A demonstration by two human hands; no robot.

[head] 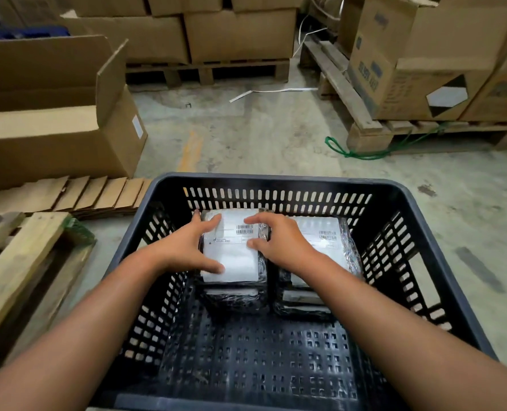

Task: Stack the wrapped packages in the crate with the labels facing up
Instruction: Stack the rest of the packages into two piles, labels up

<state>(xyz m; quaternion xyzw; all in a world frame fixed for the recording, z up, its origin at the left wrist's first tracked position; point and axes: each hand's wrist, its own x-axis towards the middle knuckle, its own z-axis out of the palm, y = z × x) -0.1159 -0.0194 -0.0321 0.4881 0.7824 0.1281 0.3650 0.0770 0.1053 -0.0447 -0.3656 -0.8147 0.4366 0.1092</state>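
A dark grey slotted plastic crate [278,180] stands on the floor in front of me. Two stacks of black plastic-wrapped packages stand side by side against its far wall. The top package of the left stack [234,256] shows a white label with a barcode facing up. My left hand [187,247] grips its left edge, and my right hand [278,241] rests on its right edge, fingers spread over the label. The right stack's top package [326,235] also has its label up. Lower packages are mostly hidden.
The near half of the crate floor [246,351] is bare. An open cardboard box [53,137] and flattened cardboard [77,192] lie at the left. A wooden pallet [18,256] is close on the left; pallets with boxes [424,69] stand at the back and right.
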